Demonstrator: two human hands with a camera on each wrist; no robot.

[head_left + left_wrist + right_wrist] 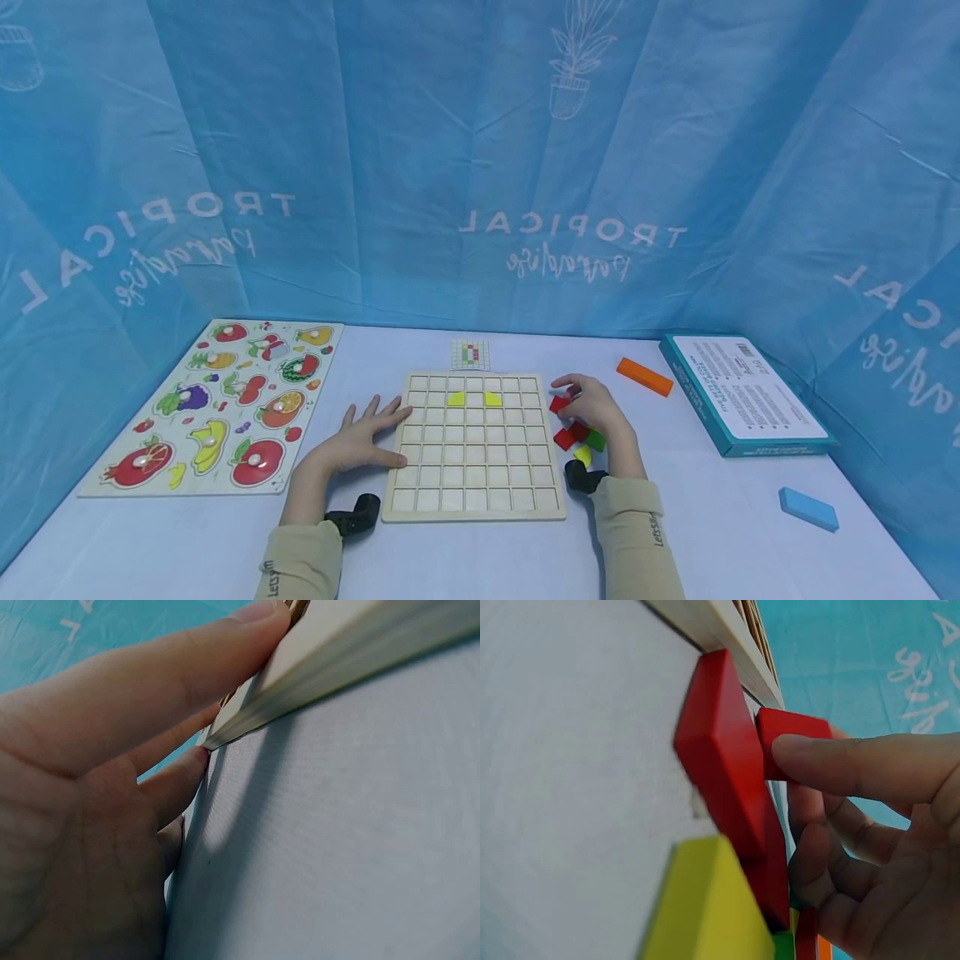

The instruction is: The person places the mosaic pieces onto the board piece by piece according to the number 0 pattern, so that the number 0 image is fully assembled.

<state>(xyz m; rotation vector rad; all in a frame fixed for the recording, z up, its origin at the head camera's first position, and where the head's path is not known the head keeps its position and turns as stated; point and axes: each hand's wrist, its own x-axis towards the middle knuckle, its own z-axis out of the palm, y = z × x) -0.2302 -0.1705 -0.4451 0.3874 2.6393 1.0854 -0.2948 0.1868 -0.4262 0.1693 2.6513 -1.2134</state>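
Note:
A wooden grid board (474, 515) lies flat in the middle of the table, with two yellow pieces (456, 399) in a row near its far side. My left hand (358, 442) is spread at the board's left side, thumb and fingertips touching the frame. Up close, the left thumb (172, 679) lies along the frame's edge. Beside the board's right edge, my right hand (597, 408) pinches a red block (784, 727) between thumb and fingers. Nearer to me lie other red blocks (720, 757), a green block (596, 440) and a yellow block (709, 900).
A small pattern card (470, 355) lies beyond the board. On the left is a fruit puzzle board (187, 463). Over on the right are an orange bar (644, 377), a teal-edged box (746, 392) and a light blue bar (808, 509). A blue curtain (420, 167) hangs behind.

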